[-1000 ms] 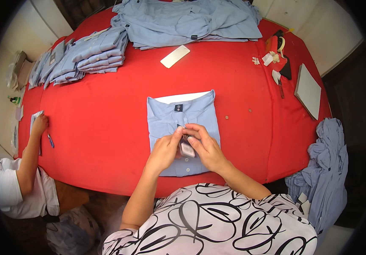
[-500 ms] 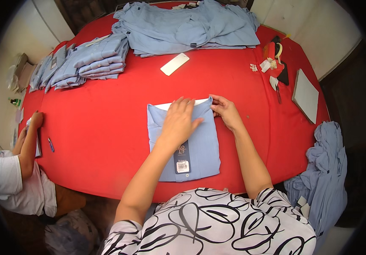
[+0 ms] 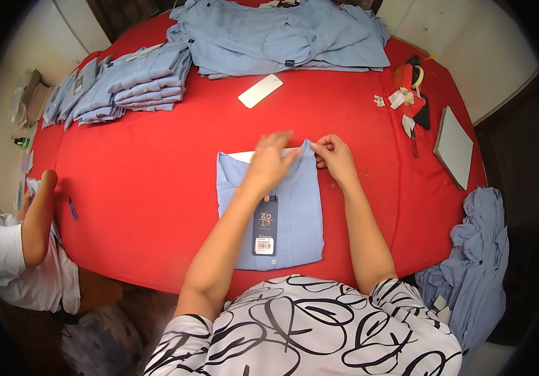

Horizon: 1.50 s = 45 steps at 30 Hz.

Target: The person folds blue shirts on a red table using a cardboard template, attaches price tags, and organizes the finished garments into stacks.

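A folded light-blue shirt [image 3: 299,219] lies in front of me, its neckline away from me. Something flat and white [image 3: 242,156] shows inside the neck opening. Down the shirt's middle hangs a dark blue tag [image 3: 265,225] with a white label at its lower end. My left hand [image 3: 271,161] is over the neckline, fingers outstretched and blurred; whether it touches the cloth is unclear. At the far right corner of the shirt, my right hand [image 3: 337,160] pinches the edge between thumb and fingers.
A red cloth [image 3: 138,188] covers the table. At the back lie piled shirts [image 3: 282,37] and a folded stack [image 3: 150,84], with a white card [image 3: 261,91] nearer. Small tools and a white board [image 3: 454,147] lie right. Shirts [image 3: 482,250] hang there. A co-worker's arm [image 3: 39,219] is left.
My left hand has shifted a little, its fingers now blurred, and more of the neckline and tag shows. My right hand keeps to the corner. The co-worker's arm has moved slightly.
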### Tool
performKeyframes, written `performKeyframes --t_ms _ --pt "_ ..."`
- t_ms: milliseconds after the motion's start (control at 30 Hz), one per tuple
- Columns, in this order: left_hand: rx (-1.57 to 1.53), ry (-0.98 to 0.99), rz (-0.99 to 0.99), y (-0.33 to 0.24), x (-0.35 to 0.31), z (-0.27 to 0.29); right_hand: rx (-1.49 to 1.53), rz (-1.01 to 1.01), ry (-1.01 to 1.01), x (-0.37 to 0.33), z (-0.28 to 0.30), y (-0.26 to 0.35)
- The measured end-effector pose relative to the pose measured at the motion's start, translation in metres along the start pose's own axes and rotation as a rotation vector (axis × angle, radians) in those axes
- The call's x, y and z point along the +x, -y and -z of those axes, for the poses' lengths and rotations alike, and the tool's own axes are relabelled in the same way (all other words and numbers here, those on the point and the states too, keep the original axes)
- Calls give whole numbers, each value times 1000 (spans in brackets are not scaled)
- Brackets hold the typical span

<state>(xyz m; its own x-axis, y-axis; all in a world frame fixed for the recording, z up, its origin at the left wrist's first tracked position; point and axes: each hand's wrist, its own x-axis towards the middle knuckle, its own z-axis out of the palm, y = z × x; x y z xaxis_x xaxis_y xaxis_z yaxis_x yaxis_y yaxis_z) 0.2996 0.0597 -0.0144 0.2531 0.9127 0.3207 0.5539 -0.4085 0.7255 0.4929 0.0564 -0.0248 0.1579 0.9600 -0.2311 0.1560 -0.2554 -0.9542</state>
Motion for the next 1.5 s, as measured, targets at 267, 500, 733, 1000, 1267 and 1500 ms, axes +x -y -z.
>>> performKeyframes --t_ms 267,500,733,1000,1267,1500 --pt "106 252 818 58 -50 126 -190 135 26 -22 -6 -19" --pt "-188 120 616 104 -64 93 88 -30 117 -25 -3 -26" --pt "-675 -120 547 87 -64 77 297 -132 311 -39 6 -7" --pt "-452 -97 350 90 -88 84 126 -181 462 -42 -8 21" --pt "10 -357 531 181 -88 256 93 -89 638 10 -218 59" --pt "412 -507 682 298 -12 393 100 178 625 69 -428 80"
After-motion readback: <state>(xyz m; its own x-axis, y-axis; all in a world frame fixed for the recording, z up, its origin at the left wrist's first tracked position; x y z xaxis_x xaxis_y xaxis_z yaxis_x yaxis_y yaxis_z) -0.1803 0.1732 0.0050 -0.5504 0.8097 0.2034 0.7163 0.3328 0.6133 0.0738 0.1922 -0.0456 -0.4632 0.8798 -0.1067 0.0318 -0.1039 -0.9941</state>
